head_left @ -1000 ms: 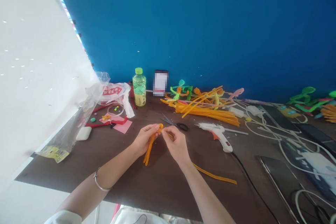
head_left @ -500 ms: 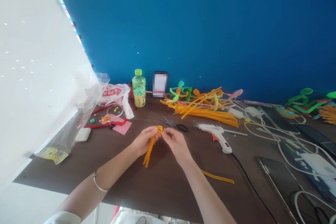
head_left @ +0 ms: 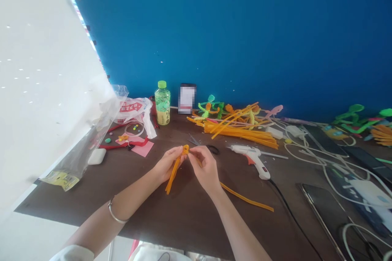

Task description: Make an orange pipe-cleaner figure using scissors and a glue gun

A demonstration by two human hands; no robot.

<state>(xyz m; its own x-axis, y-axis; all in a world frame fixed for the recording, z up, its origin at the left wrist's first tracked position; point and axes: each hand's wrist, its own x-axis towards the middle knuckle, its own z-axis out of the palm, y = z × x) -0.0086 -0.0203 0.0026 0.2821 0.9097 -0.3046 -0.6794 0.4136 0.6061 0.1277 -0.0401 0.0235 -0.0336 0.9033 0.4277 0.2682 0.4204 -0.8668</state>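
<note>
My left hand (head_left: pixel 168 164) is closed on several folded orange pipe cleaners (head_left: pixel 173 176), whose loose ends hang down toward me. Their tops form a small looped knot (head_left: pixel 185 149) above the fingers. At the right side of this knot, my right hand (head_left: pixel 206 168) pinches an orange pipe cleaner (head_left: pixel 245 199). That strand passes behind the hand and trails right across the table. Just beyond the right hand lie scissors (head_left: pixel 212 149), partly covered by it. To the right rests a white glue gun (head_left: pixel 256 160) with an orange trigger.
A pile of orange pipe cleaners (head_left: pixel 245 133) and bent figures lie along the blue wall. A green-capped bottle (head_left: pixel 162 104) and a propped phone (head_left: pixel 187 98) stand at the back. Plastic bags (head_left: pixel 134 108) and pink paper (head_left: pixel 143 149) are left; cables and a dark phone (head_left: pixel 324 216) are right.
My right hand has turned and moved slightly, covering more of the scissors. More of the trailing pipe cleaner shows beside the right wrist. The left hand keeps its hold, almost unmoved.
</note>
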